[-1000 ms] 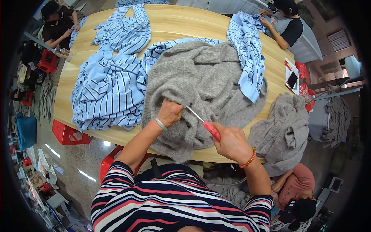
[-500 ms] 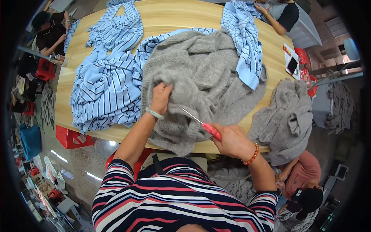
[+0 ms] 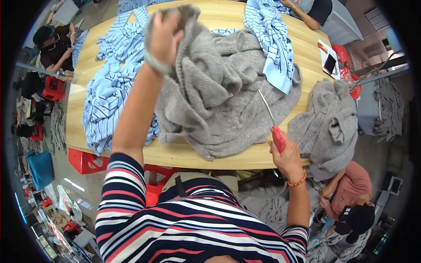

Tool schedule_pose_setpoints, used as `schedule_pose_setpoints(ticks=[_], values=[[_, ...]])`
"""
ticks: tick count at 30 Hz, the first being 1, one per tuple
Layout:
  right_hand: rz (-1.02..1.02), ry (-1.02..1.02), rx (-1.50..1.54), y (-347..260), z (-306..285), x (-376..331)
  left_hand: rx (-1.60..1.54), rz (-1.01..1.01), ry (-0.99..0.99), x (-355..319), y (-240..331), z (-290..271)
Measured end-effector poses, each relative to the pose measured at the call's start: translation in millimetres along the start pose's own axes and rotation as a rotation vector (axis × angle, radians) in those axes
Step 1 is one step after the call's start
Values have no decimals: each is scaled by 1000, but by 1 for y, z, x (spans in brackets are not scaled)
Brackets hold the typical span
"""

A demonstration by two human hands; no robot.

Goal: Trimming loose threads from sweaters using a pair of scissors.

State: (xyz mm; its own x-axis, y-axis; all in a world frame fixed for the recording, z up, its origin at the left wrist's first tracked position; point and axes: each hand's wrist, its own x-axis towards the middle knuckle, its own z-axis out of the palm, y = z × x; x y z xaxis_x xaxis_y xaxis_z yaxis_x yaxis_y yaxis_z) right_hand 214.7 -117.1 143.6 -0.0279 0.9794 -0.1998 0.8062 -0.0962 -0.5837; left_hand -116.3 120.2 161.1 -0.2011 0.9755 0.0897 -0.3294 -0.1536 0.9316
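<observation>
My left hand [image 3: 164, 35] is raised high and grips a fold of the grey knitted garment [image 3: 228, 101], lifting that part off the wooden table [image 3: 175, 153]. The rest of the garment still lies spread on the table. My right hand [image 3: 287, 160] is at the table's near edge, closed around the red handle of a pair of scissors [image 3: 272, 125]; their thin metal blades point up over the grey knit.
Blue and white striped garments [image 3: 112, 92] lie left of the grey one, another striped garment [image 3: 274, 48] at the far right. A second grey knit pile [image 3: 329, 122] hangs over the right end. A phone [image 3: 330, 64] lies near the right edge. Other people sit around the table.
My left hand has risen from the table, pulling a fold of the grey garment up with it. My right hand with the scissors has drawn back toward the near edge.
</observation>
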Motion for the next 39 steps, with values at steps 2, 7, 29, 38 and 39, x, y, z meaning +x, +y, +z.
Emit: schedule_pose_setpoints(ticks=[2, 7, 29, 38, 39], values=[[69, -22, -19, 1, 2, -11, 268, -27, -53, -75, -14, -1], [58, -80, 35, 9, 11, -30, 521, -181, 1, -165, -132, -98], [-351, 73, 308, -67, 14, 8, -684, 12, -601, -155, 181, -5], [-215, 149, 359, -35, 23, 20, -152, -75, -303, 6, 30, -10], [-206, 142, 360, -24, 26, 18, -13, -242, -146, 0, -6, -27]])
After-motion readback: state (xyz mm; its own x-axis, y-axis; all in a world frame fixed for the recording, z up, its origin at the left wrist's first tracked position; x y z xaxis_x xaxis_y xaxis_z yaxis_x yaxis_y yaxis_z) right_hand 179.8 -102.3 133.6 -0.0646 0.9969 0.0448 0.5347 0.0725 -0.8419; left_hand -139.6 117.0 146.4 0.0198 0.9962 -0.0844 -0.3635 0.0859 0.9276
